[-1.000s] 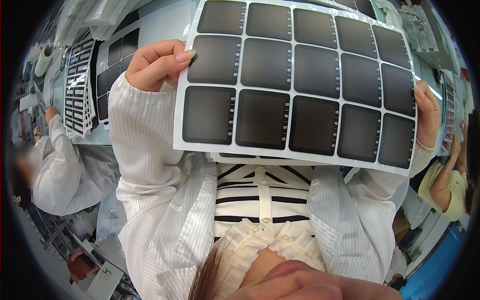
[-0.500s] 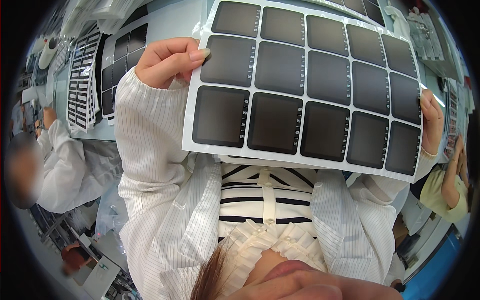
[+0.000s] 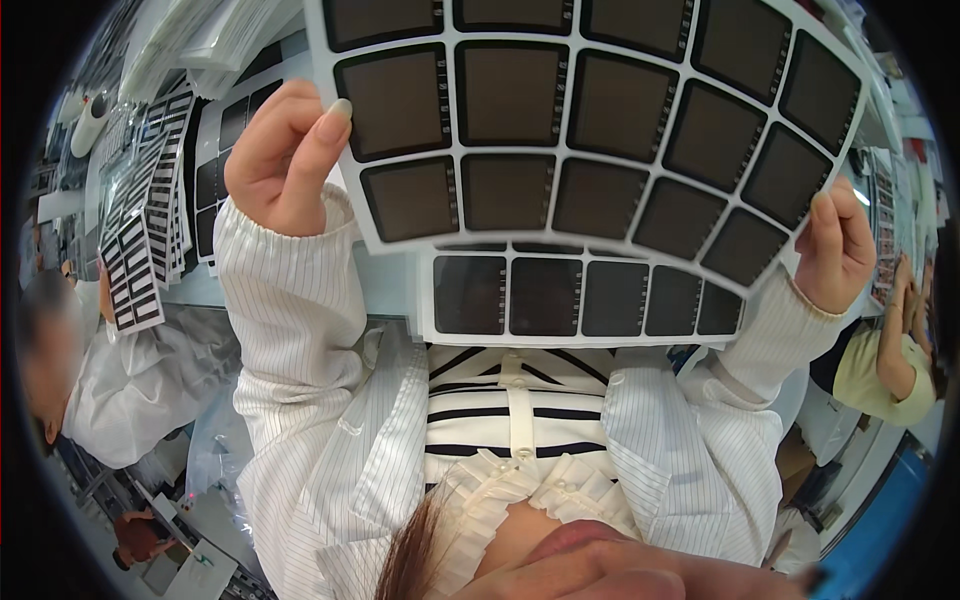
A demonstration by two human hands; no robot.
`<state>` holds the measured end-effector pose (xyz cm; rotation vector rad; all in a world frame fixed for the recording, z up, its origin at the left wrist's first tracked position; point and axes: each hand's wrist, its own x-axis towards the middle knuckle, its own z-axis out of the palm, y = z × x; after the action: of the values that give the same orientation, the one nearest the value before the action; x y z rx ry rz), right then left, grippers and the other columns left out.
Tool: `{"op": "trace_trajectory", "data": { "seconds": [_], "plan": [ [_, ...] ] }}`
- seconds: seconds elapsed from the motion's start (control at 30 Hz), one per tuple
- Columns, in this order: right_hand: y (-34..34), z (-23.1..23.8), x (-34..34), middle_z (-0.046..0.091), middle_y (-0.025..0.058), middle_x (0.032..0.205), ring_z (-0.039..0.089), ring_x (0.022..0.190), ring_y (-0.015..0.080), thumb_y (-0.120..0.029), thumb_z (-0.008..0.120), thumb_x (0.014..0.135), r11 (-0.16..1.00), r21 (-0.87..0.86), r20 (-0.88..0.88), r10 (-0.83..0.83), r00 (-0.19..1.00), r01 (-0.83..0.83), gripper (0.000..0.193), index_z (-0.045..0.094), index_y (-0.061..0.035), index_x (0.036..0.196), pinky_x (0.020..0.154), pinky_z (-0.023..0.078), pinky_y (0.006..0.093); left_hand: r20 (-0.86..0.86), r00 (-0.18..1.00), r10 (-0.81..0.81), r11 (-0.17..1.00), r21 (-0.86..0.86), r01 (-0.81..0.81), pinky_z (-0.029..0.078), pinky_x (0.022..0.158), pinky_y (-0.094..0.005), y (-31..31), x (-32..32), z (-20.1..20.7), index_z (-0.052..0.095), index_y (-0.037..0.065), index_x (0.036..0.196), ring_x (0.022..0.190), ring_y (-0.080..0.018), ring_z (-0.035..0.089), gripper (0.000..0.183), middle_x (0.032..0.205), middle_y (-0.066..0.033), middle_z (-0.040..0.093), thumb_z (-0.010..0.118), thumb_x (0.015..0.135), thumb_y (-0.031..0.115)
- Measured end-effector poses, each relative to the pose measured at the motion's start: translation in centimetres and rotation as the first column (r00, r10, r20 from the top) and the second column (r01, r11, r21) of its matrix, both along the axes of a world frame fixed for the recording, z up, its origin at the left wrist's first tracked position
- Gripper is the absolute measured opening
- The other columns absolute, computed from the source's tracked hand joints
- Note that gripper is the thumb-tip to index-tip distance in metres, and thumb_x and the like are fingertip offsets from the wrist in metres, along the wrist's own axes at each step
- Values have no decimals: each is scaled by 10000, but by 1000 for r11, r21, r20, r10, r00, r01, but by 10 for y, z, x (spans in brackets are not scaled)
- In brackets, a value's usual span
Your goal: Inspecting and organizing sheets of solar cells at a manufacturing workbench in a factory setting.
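Observation:
Both my hands hold up a white sheet [image 3: 610, 108] printed with rows of dark rounded squares. Its top part runs out of the picture. My left hand [image 3: 285, 160] pinches the left edge, thumb on top. At the right edge, my right hand [image 3: 840, 245] pinches it near the corner. The sheet bows slightly, its lower edge raised. Beneath it, close to my body, a second sheet [image 3: 545, 295] of the same kind lies at the table's near edge, partly covered by the raised one.
Left of me on the table lie black-and-white patterned sheets [image 3: 160, 200] and clear plastic packs [image 3: 225, 45]. A co-worker in a white sleeve [image 3: 150, 390] sits at the left, a patterned sheet [image 3: 135, 275] near their hand. Another person's arm [image 3: 895, 355] shows at the right.
The held sheet has moved up and away from me, and its right side now tilts. My left hand shifted left with it. The lower sheet has come into view.

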<state>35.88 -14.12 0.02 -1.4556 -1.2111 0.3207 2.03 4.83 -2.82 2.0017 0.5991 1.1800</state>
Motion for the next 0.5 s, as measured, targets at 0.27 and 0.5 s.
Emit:
{"op": "trace_trajectory", "data": {
  "seconds": [0.27,0.5],
  "plan": [
    [5,-8,6,538,60,739,431,534,73,-12,608,805,985,169,93,-42,995,25,65,580,47,802,484,309,179,-34,992,124,958,265,-111,339,497,-201,-1,2,0,579,-41,743,544,-86,437,101,681,-53,539,628,794,30],
    [5,-2,7,549,59,725,440,523,68,5,616,793,979,200,102,-67,993,45,58,582,50,778,462,316,174,-33,988,152,918,376,-129,344,462,-189,-2,9,7,597,-41,729,518,-72,443,115,666,-49,552,650,785,45]
  ]
}}
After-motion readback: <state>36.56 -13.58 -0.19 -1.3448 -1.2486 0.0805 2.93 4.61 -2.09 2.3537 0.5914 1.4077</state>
